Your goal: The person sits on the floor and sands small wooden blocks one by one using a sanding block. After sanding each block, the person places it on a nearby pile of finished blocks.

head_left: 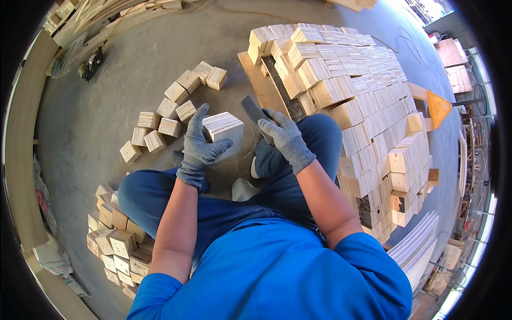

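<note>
Clasped in your grey-gloved left hand (201, 151), a pale rectangular layered-wood block (226, 134) is held up before you. Your grey-gloved right hand (286, 138) grasps a dark flat bar (253, 110), its material hard to tell, near the block. Loose pale wooden cubes (176, 92) lie beyond; a broad light-wood stack (368, 69) stands rightward.

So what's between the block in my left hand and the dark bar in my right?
Nothing: the head view shows an open gap between the block and the dark bar, with grey floor behind it.
</note>
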Available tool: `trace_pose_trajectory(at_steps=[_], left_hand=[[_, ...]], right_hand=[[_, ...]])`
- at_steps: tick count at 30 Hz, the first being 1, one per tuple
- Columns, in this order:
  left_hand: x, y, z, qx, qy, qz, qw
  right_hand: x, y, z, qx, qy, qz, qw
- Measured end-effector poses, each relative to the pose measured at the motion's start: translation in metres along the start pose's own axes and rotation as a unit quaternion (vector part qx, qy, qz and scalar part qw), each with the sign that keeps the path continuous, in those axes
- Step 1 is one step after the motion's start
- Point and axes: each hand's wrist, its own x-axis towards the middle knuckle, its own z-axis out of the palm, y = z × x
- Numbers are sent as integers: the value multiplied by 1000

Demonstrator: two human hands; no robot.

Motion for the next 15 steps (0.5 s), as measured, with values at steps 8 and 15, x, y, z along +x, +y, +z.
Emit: trace_pose_trajectory(at_steps=[8, 15], left_hand=[[-4, 14, -3, 176, 20, 122, 977], [-7, 9, 5, 140, 0, 100, 985]], right_hand=[[-2, -24, 2, -200, -47, -37, 978], [4, -16, 23, -271, -36, -117, 955]])
